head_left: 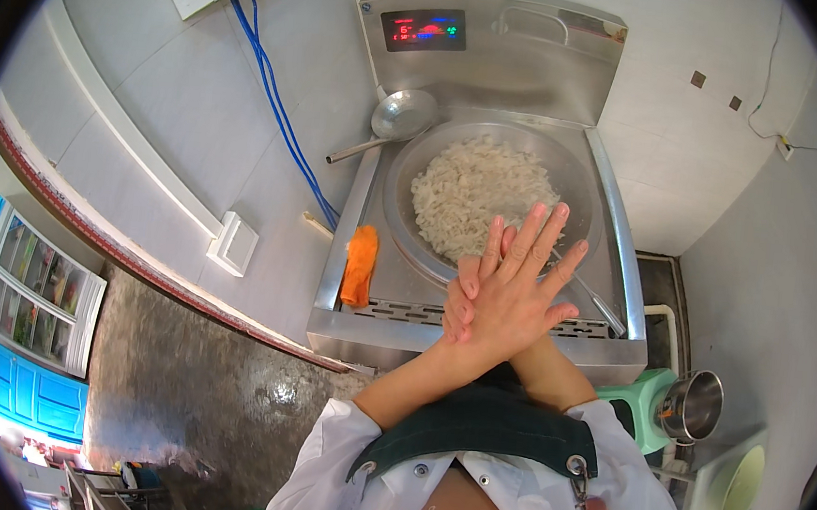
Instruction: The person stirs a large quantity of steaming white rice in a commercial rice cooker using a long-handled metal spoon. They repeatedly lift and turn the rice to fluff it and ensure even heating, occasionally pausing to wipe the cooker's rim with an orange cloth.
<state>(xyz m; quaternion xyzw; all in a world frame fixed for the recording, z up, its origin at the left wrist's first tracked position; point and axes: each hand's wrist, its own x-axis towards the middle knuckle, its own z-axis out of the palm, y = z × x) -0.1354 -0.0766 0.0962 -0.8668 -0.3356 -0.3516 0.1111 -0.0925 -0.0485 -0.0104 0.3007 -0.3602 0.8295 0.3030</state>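
My left hand [514,301] is palm down with its fingers spread, above the near rim of a large metal wok [399,207]. Beneath it crosses my right hand [460,309], its fingers curled around the outer edge of the left; its palm is hidden. A broad heap of pale, flat food pieces [469,187] lies in the wok. The metal handle of a utensil [604,308] leans over the wok's right rim, its other end hidden by the hand and food. The wok sits in a stainless steel stove [401,333].
A large ladle [405,115] rests at the stove's back left. Left of the wok lies an orange cloth [359,265]. At the right stand a green plastic stool [646,414] and a steel pot [692,407]. Blue cables [276,98] run down the left wall.
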